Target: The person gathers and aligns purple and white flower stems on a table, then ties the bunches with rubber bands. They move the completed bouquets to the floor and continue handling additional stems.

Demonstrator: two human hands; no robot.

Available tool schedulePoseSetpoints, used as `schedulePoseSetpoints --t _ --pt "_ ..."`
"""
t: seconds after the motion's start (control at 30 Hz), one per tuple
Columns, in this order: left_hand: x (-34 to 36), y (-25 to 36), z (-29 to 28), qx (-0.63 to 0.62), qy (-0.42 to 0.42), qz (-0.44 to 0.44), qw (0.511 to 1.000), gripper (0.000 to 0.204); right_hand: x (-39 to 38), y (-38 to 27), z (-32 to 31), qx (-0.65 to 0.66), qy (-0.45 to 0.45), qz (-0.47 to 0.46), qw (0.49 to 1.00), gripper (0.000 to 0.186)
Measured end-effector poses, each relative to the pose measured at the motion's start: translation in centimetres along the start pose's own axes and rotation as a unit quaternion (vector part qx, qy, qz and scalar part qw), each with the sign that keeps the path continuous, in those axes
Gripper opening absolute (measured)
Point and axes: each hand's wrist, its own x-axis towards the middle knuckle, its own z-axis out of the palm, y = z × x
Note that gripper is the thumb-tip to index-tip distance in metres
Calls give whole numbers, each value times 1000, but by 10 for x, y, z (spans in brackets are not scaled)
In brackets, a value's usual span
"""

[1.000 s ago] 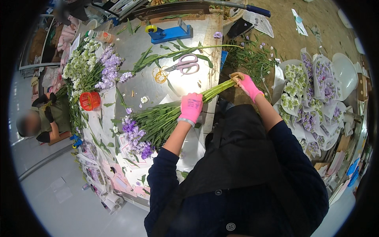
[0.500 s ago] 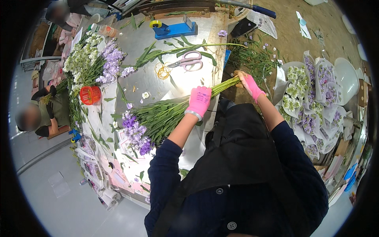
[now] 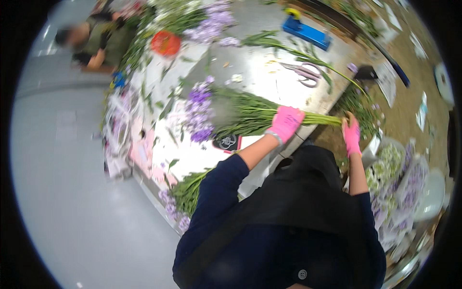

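A bunch of purple and lilac stock flowers [image 3: 255, 111] lies across the table's near side, blooms to the left and bare stems to the right. My left hand [image 3: 287, 124], in a pink glove, is closed round the stems near the table edge. At the cut ends, past that edge, my right hand [image 3: 352, 133] has its pink-gloved fingers bent around the stem tips. Beyond the bunch lie scissors [image 3: 308, 73] with pale pink handles and a long leafy stem [image 3: 293, 50]. A dark card with a pink border [image 3: 227, 143] shows partly under the leaves.
A blue tape dispenser [image 3: 307, 32] stands at the back. Further left are a red basket [image 3: 165, 43] and heaped white and lilac flowers [image 3: 211, 23]. Another bunch [image 3: 187, 192] lies by my left forearm. Wrapped bouquets [image 3: 402, 178] stand at right. A co-worker [image 3: 108, 41] is at far left.
The view has swung, shifting the table's things. The bunch lies more level, its stems still between my hands. My right fingers have curled more around the ends. A second bunch shows at lower left.
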Motion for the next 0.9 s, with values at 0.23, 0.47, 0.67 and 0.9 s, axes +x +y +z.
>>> schedulePoseSetpoints --t 0.23,0.47,0.67,0.9 --pt "-8 -8 7 16 59 15 998 6 17 -81 2 -312 -261 -204 891 41" --pt "-44 -8 -31 -2 178 -60 982 41 45 -80 -11 -242 -305 -264 882 36" --pt "-21 -18 -28 41 137 -146 979 13 39 -97 -27 -180 -288 -275 900 34" --pt "12 2 -22 -12 31 -169 985 14 70 -94 -42 -175 -417 -122 884 34"
